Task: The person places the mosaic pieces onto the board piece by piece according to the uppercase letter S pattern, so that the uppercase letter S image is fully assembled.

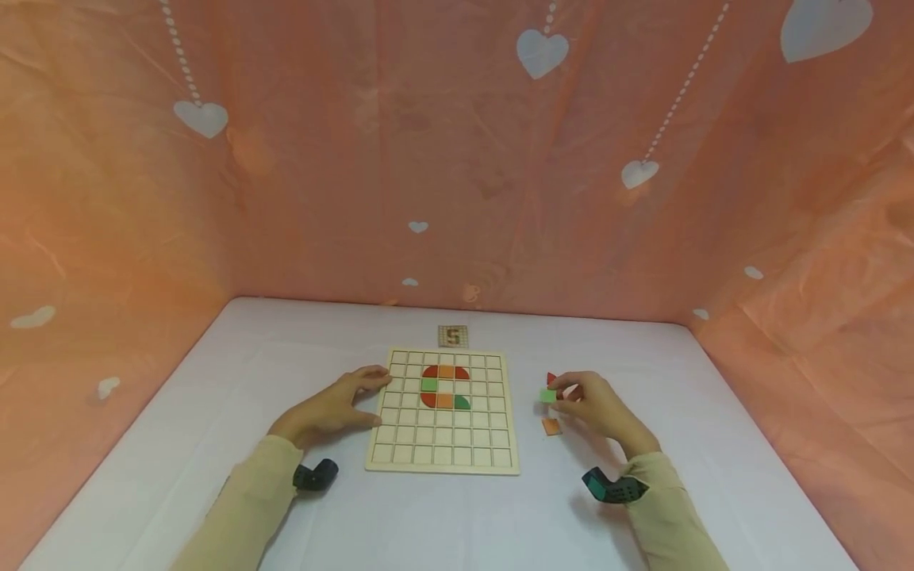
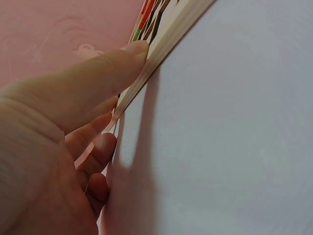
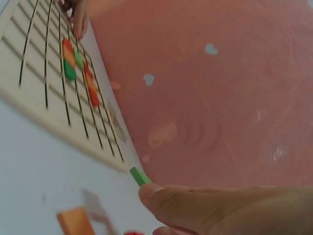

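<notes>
A light wooden grid board (image 1: 443, 456) lies on the white table. Coloured tiles fill several of its cells: red rounded ones (image 1: 430, 371), orange squares (image 1: 446, 371), a light green square (image 1: 428, 385) and a dark green rounded piece (image 1: 462, 403). At the board's left edge, my left hand (image 1: 332, 408) touches the rim with thumb and fingertips spread apart. To the right of the board, my right hand (image 1: 596, 406) pinches a light green square tile (image 3: 140, 176) above the table. Under and beside that hand lie a red piece (image 1: 551, 377) and an orange tile (image 1: 551, 427).
A small patterned card (image 1: 453, 336) with a figure like a 5 lies just behind the board. Pink-orange cloth (image 1: 457, 159) with white hearts hangs around the back and sides of the table (image 1: 314, 333).
</notes>
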`<state>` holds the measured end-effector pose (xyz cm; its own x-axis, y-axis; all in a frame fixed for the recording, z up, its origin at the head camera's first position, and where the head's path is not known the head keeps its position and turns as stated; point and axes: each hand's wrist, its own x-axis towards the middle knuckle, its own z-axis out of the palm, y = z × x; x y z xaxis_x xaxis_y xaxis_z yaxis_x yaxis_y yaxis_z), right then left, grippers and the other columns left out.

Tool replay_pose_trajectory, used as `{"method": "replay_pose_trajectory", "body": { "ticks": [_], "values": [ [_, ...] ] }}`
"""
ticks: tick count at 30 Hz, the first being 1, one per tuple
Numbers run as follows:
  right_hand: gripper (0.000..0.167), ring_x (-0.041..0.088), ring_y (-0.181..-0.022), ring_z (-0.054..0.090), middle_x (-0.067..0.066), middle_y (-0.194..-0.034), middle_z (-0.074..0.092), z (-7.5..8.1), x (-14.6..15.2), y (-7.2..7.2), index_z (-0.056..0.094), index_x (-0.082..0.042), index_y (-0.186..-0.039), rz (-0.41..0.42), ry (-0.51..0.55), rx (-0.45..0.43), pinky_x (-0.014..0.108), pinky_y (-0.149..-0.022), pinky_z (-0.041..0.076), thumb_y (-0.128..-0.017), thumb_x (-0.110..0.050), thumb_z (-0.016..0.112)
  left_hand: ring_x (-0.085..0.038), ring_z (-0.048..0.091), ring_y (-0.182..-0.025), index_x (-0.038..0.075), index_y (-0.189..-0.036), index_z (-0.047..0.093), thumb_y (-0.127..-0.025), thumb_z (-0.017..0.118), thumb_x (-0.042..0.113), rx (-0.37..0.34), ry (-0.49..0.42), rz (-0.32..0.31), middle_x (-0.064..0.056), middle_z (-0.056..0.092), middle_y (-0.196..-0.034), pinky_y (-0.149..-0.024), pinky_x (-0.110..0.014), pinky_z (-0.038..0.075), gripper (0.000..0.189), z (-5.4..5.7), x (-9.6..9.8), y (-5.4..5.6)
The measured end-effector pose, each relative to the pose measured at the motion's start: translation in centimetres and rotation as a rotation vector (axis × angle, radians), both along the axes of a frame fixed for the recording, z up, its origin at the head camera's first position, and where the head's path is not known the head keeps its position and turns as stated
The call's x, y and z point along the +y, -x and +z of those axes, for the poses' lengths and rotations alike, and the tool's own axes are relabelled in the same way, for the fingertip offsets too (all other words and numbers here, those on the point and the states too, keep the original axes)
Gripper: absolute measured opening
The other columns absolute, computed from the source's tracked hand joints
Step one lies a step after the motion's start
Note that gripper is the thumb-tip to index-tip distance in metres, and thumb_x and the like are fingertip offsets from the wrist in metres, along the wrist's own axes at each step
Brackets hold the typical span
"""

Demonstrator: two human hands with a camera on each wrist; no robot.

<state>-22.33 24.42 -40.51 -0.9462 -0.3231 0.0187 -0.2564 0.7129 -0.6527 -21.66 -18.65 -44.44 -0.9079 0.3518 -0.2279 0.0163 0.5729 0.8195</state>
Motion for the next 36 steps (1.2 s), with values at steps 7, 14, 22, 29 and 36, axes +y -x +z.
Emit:
{"method": "replay_pose_trajectory", "body": {
  "ticks": [7,14,22,29,36],
  "values": [
    [0.025,0.016,-0.083,0.058,0.019,-0.110,0.071,0.1,-2.1,0.4,0.071,0.002,-0.112,0.043,0.094,0.003,0.022,-0.069,0.051,-0.087,0.001,0.071,-0.042,0.004,-0.158,0.013,-0.156,0.040,-0.085,0.079,0.013,-0.024,-0.029,0.015,-0.008,0.015,-0.171,-0.125,-0.063,0.012,0.080,0.1,0.1,0.0],
    [0.026,0.014,-0.072,0.055,0.019,-0.109,0.069,0.0,-3.4,0.1,0.070,0.002,-0.112,0.036,0.150,0.005,0.022,-0.055,0.047,-0.087,-0.001,0.073,-0.042,0.005,-0.158,0.014,-0.156,0.040,-0.085,0.079,0.014,-0.029,-0.017,0.023,-0.007,0.015,-0.171,-0.125,-0.063,0.013,0.081,0.2,0.2,-0.1],
    [0.027,0.009,-0.077,0.057,0.017,-0.107,0.072,-0.6,-5.6,-0.3,0.072,0.002,-0.112,0.046,0.189,0.120,0.020,-0.067,0.048,-0.086,-0.003,0.076,-0.043,0.005,-0.158,0.009,-0.155,0.041,-0.084,0.079,0.012,0.004,-0.024,-0.010,-0.011,0.016,-0.171,-0.126,-0.062,0.012,0.080,0.1,0.1,0.0],
    [0.025,0.007,-0.078,0.058,0.011,-0.105,0.073,-1.7,-7.5,-0.9,0.073,-0.004,-0.111,0.043,0.205,0.115,0.020,-0.071,0.049,-0.086,-0.007,0.078,-0.044,0.006,-0.157,0.008,-0.154,0.041,-0.084,0.079,0.012,0.022,-0.011,-0.018,-0.012,0.017,-0.170,-0.125,-0.062,0.012,0.080,0.0,0.1,0.0],
    [0.023,0.012,-0.079,0.058,0.009,-0.102,0.072,-2.7,-9.0,-1.4,0.072,-0.005,-0.109,0.066,0.217,0.046,0.018,-0.066,0.050,-0.087,-0.008,0.077,-0.043,0.005,-0.158,0.009,-0.155,0.041,-0.085,0.079,0.013,0.012,-0.009,-0.012,-0.011,0.016,-0.171,-0.125,-0.063,0.012,0.080,0.0,0.1,0.1]
  ]
}}
